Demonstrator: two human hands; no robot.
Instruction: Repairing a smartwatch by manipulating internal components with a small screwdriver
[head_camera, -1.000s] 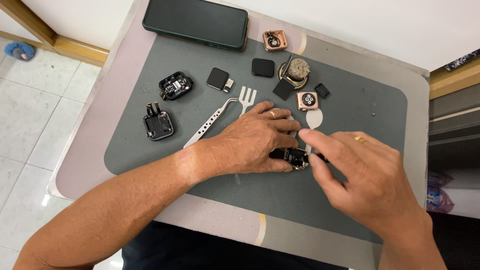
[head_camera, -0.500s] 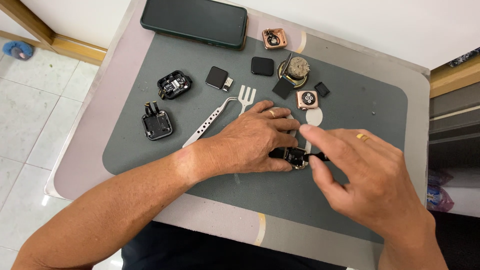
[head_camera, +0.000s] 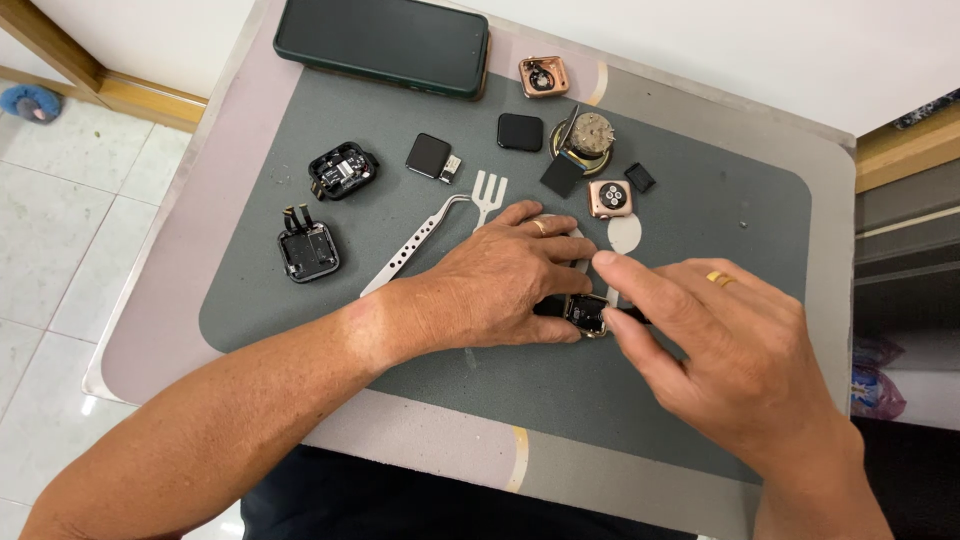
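**Both hands on the little watch body, mid-mat**

We've got a small opened watch body (head_camera: 585, 313) pinned on the grey mat (head_camera: 700, 400), roughly in the middle. Our left hand (head_camera: 500, 285) lies curled over it from the left, fingers clamped on its edge. Our right hand (head_camera: 720, 350) comes in from the right, fingertips pinching the same piece. Just beside the left hand lie metal tweezers (head_camera: 415, 245); further up are a rose-gold case (head_camera: 609, 198), loose black modules and a dark phone (head_camera: 382, 42).

left hand (head_camera: 500, 290) and right hand (head_camera: 720, 350) pinching small watch body (head_camera: 585, 313), tweezers (head_camera: 415, 245) beside
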